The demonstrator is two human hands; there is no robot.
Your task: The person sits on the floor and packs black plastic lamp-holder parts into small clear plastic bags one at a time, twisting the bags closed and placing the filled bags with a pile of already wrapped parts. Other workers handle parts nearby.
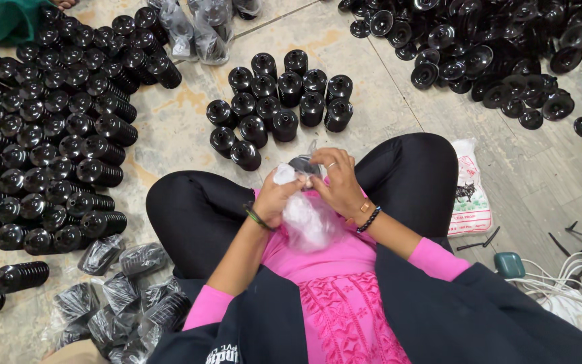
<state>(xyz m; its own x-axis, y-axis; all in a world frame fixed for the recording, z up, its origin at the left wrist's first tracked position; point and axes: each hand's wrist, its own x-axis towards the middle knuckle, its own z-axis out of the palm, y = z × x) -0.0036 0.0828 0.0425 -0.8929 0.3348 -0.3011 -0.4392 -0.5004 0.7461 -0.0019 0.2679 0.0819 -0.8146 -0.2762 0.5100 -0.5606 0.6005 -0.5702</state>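
A concrete floor (385, 114) is seen from above, covered at the left of the frame by a wide spread of black ribbed spools (42, 148), laid in rows and cut off by the left edge. At the upper right, a loose heap of black cup-shaped caps (500, 54) is cut off by the top and right edges. A smaller cluster of upright spools (274, 108) is stood at upper centre, just above the knees of a seated person in black trousers and a pink top.

At the lower left, bagged spools (126, 296) are piled, each wrapped in clear plastic; their count is hard to make out through the glare. More bagged spools (200, 27) are cut off at the top edge. A printed white sack (469, 195) is laid flat beside the knee at the right, its contents hidden. White cables (574, 283) and a small teal object are partly cut off at the lower right.

At the centre, a clear plastic bag (308, 219) is held over the lap. The left hand (276, 199) and the right hand (335, 180) are brought together at the bag's mouth, both pinched on the plastic. A dark part (302, 165) is glimpsed between the fingers, mostly hidden, so its shape cannot be told.
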